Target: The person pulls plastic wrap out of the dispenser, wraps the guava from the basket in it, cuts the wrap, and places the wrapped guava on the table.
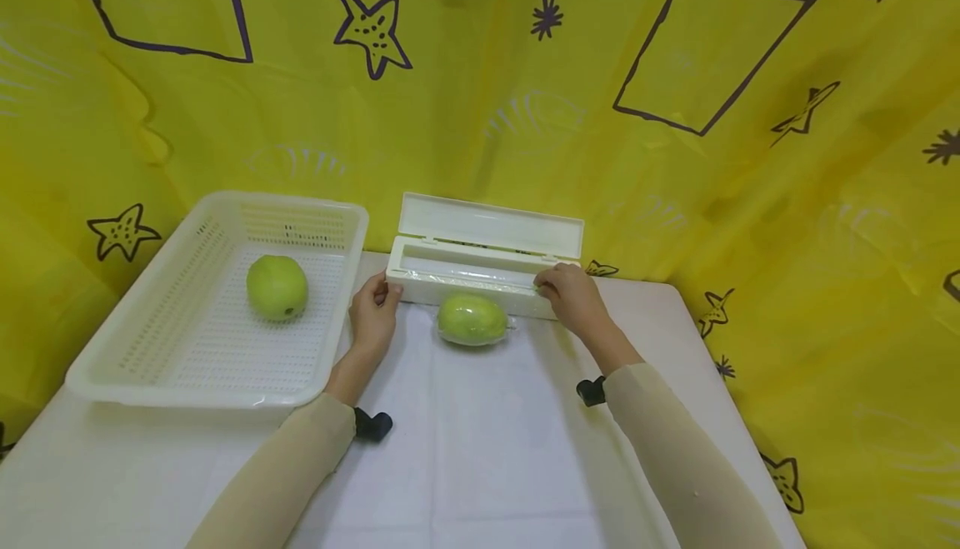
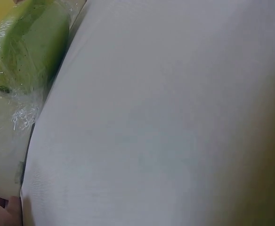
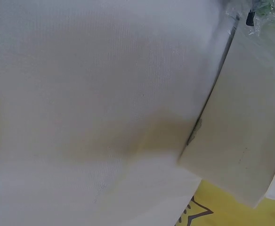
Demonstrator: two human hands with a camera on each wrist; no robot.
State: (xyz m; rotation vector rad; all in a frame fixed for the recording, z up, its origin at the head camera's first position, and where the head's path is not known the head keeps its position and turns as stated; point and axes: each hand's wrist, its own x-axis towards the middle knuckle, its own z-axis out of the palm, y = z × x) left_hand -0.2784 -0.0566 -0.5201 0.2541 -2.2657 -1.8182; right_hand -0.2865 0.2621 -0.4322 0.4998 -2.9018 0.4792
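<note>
A long white cling film box (image 1: 480, 295) stands at the back of the table with its lid (image 1: 491, 224) raised. Inside lies a roll of film (image 1: 468, 272). My left hand (image 1: 373, 316) grips the box's left end, thumb toward the front; its fingertips (image 2: 3, 214) show at the corner of the left wrist view. At the right part of the front rim, my right hand (image 1: 572, 295) pinches the film's edge with bent fingers. Just before the box sits an oval green fruit (image 1: 472, 320) in clear film, wrinkled at its ends (image 2: 31, 52).
Left of the box stands a white plastic basket (image 1: 202, 399) holding one unwrapped green fruit (image 1: 277, 288). A yellow patterned curtain (image 1: 480, 99) hangs right behind the table. White cloth (image 1: 480, 449) covers the tabletop, whose right edge runs beside my right arm.
</note>
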